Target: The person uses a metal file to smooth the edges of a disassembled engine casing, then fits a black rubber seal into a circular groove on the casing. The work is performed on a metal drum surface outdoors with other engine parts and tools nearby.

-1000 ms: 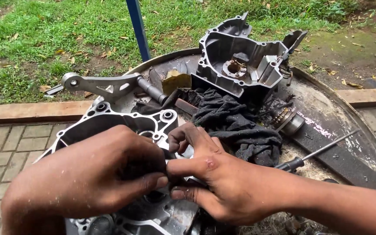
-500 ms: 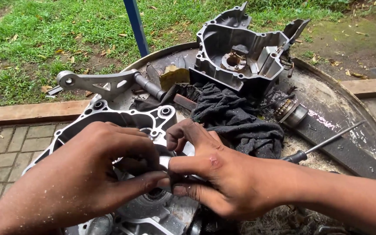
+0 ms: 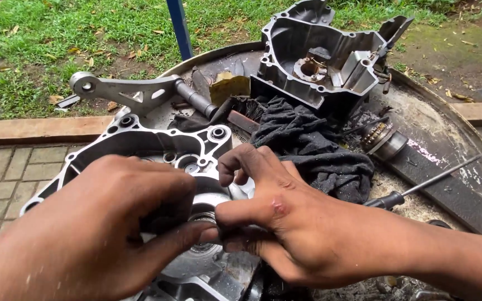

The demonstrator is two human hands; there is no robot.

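Observation:
My left hand [image 3: 101, 228] and my right hand [image 3: 274, 217] meet over a silver engine crankcase half [image 3: 146, 146] lying in a round metal pan. The fingertips of both hands pinch a round metal part [image 3: 205, 214], a bearing or shaft end, seated in the case; my hands hide most of it. A second, darker crankcase half [image 3: 319, 61] stands at the pan's far side. Between the two cases lies a crumpled black rag [image 3: 308, 145].
A screwdriver [image 3: 419, 187] with a black handle lies on the pan's right side, near a small gear cluster [image 3: 383, 139]. A silver lever arm [image 3: 124, 92] rests on the pan's rim [image 3: 453, 120]. Behind are a blue pole [image 3: 178, 28], grass and brick paving.
The view has shifted slightly and my hands have closed in a little tighter over the round part; both stay on the crankcase.

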